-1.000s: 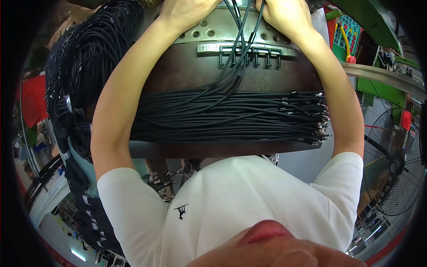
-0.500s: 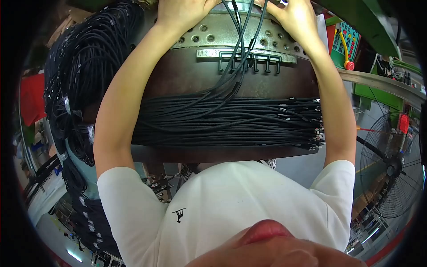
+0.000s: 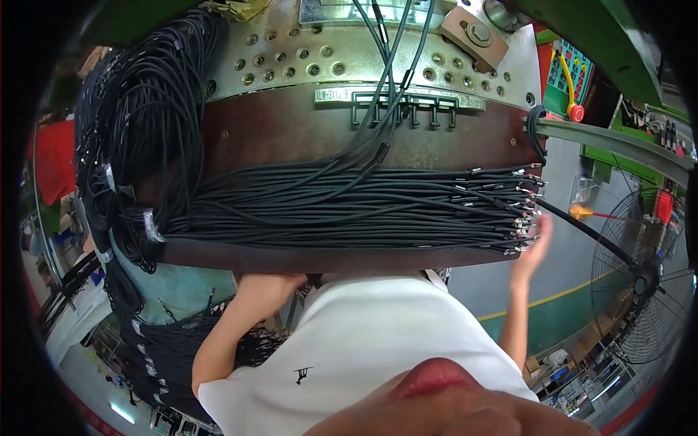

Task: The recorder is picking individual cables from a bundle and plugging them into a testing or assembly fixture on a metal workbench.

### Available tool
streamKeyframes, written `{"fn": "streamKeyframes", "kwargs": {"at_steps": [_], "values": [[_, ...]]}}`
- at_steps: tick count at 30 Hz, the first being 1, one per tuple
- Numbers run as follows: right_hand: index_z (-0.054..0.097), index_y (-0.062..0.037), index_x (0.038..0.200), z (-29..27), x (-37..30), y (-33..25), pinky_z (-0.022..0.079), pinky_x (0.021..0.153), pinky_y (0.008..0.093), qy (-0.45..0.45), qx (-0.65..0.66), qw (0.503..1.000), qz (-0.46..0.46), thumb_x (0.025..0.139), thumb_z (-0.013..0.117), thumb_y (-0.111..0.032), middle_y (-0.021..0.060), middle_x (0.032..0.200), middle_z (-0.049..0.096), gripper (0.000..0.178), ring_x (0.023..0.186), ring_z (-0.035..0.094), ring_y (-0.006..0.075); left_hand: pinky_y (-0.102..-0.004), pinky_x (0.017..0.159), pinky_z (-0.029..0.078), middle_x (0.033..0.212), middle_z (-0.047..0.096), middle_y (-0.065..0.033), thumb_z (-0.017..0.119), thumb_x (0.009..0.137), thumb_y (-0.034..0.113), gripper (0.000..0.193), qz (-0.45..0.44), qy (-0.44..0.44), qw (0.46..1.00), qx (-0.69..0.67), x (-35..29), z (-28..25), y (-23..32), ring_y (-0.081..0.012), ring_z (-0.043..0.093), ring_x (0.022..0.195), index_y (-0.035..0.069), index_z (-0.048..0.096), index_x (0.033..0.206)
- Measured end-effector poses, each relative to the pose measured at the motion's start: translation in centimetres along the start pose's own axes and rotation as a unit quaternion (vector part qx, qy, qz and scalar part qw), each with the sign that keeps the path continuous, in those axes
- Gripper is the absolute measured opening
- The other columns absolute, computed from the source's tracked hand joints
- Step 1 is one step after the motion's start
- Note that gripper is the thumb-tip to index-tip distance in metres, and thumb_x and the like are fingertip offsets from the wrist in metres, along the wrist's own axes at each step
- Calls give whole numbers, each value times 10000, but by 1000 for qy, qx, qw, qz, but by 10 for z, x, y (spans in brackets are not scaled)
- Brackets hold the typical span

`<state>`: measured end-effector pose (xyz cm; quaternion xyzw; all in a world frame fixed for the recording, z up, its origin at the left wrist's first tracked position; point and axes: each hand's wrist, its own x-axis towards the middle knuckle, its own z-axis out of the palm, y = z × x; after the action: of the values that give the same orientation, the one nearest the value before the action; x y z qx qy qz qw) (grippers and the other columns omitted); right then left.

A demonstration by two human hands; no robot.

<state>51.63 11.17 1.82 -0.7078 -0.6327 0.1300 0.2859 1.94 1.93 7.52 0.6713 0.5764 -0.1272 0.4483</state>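
A wide row of black cables point(image 3: 327, 211) lies side by side on a brown board point(image 3: 291, 138). Their metal-tipped ends point(image 3: 525, 225) gather at the right. My right hand point(image 3: 536, 251) is just beside those ends, somewhat blurred, its fingers stretched out and nothing visibly held. Against the near edge of the board is my left hand point(image 3: 269, 292), with its fingers mostly hidden. Several cables run from the row up past a slotted black rack point(image 3: 414, 102) on a metal bar, into the machine's metal block point(image 3: 363, 14).
A thick hank of black cables point(image 3: 156, 109) hangs over the left side. Bolted steel plates with holes point(image 3: 298, 58) lie at the far side. To the right are a control panel point(image 3: 571, 73), a metal rail point(image 3: 618, 134) and a floor fan point(image 3: 640, 283).
Both hands have left the machine at the far side and come back toward me. The left is now at the board's near edge, the right beside the cable ends.
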Motion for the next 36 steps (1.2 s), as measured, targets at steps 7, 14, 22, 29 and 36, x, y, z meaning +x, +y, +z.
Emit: {"fn": "streamKeyframes", "kwargs": {"at_steps": [7, 14, 22, 29, 36], "values": [[514, 9, 1301, 92, -103, 84, 406, 1028, 395, -165, 211, 961, 63, 922, 603, -106, 156, 1302, 541, 406, 1165, 505, 274, -507, 1014, 389, 1271, 587, -211, 572, 884, 346, 427, -110, 351, 929, 32, 36, 46, -44, -398, 533, 1187, 52, 654, 1183], [591, 5, 1199, 75, -71, 39, 427, 991, 388, -114, 66, 988, -83, 870, 644, -57, 139, 1186, 624, 338, 1096, 559, 278, -490, 886, 476, 1095, 661, -212, 609, 863, 233, 294, -119, 257, 956, 72, 33, 47, -54, -405, 611, 1024, 42, 699, 1067], [642, 12, 1079, 75, -56, 5, 481, 882, 390, -89, 140, 985, -41, 858, 620, -12, 132, 1061, 668, 224, 992, 606, 270, -504, 984, 433, 1211, 620, -215, 621, 854, 230, 376, -44, 347, 910, 221, 36, 61, -67, -417, 569, 1131, 55, 655, 1186], [655, -7, 1100, 32, -37, -35, 502, 854, 406, -209, -78, 974, -37, 863, 616, -37, 151, 1011, 685, 242, 930, 641, 330, -473, 932, 455, 1169, 629, -209, 568, 886, 201, 313, -68, 233, 962, 127, 31, 43, -54, -394, 588, 1085, 56, 659, 1149], [667, -60, 1128, -40, 62, -178, 537, 777, 354, -480, 141, 832, -239, 835, 724, -276, 102, 1069, 695, 369, 911, 671, 317, -425, 967, 469, 1268, 600, -171, 636, 908, 305, 447, 293, -31, 937, -186, 9, -37, 78, -340, 561, 1172, 24, 578, 1250]]}}
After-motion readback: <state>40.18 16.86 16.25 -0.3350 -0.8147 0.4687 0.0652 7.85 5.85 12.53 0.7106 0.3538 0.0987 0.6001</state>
